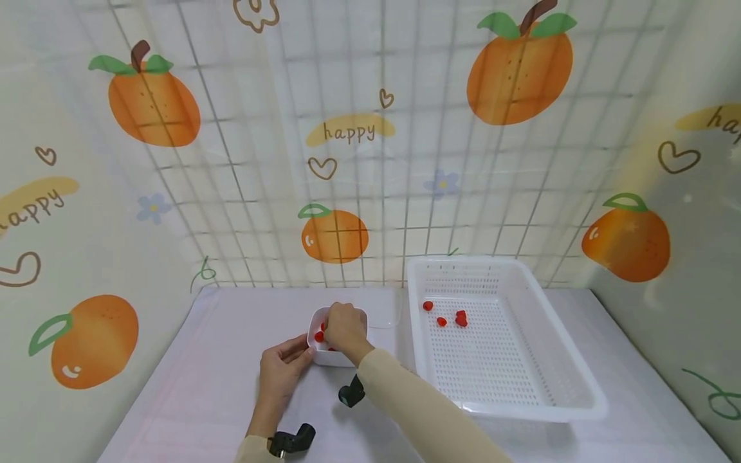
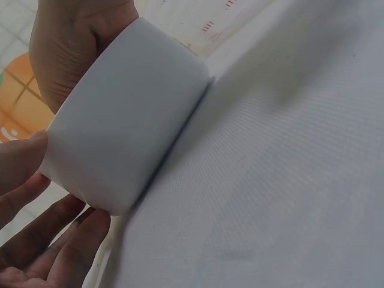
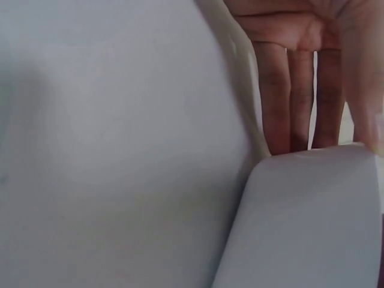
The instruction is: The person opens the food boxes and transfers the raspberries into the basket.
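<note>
A small white square container (image 1: 336, 357) stands on the table in the head view. My left hand (image 1: 282, 372) holds it at its left side, the thumb at the near rim and the fingers along the wall; the left wrist view shows these fingers (image 2: 78, 246) against the container (image 2: 129, 114). My right hand (image 1: 346, 329) reaches down into the container from above. Its fingertips are hidden, so I cannot tell what they hold. Small red raspberry-like berries (image 1: 319, 336) lie inside, next to the right hand.
To the right stands a large white perforated basket (image 1: 492, 360) with several similar red berries (image 1: 442, 321) near its back left. A clear flat lid (image 1: 384, 308) lies behind the container, close to the basket. A curtain printed with oranges (image 1: 334, 236) hangs before a wire grid.
</note>
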{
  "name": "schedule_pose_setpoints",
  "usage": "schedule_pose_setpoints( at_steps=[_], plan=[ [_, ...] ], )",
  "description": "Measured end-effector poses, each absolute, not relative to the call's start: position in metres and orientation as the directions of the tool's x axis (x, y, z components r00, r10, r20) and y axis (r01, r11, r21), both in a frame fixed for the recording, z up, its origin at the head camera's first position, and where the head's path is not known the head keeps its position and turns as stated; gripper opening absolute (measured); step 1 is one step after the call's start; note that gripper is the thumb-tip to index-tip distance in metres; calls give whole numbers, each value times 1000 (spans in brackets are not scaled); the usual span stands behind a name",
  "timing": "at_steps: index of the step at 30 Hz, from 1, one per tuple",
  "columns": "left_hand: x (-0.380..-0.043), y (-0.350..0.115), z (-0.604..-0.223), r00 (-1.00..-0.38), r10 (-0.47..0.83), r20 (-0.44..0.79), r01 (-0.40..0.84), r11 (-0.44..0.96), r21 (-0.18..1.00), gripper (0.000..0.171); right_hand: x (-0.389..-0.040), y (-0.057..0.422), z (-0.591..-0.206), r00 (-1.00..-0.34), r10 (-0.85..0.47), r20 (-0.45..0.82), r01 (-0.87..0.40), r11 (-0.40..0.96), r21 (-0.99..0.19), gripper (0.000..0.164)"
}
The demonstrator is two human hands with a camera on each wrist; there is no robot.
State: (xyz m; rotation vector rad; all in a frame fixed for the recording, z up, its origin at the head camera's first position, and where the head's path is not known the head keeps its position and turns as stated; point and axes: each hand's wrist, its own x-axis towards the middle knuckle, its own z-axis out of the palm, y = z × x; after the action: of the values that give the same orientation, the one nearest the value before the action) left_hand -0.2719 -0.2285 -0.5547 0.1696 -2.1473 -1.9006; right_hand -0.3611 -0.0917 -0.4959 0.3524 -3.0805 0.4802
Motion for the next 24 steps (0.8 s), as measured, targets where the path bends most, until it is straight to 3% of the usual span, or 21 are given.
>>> schedule_pose_setpoints(
  at_steps=[14, 24],
  plan=[
    [-270, -226, -550, -960, -260, 106, 73, 134, 988, 39, -362, -88, -499, -974, -217, 68, -228, 913, -337, 20],
    [-269, -226, -550, -958, -268, 104, 68, 141, 988, 37, -354, -78, -477, -972, -208, 108, -231, 779, -582, 12]
  ],
)
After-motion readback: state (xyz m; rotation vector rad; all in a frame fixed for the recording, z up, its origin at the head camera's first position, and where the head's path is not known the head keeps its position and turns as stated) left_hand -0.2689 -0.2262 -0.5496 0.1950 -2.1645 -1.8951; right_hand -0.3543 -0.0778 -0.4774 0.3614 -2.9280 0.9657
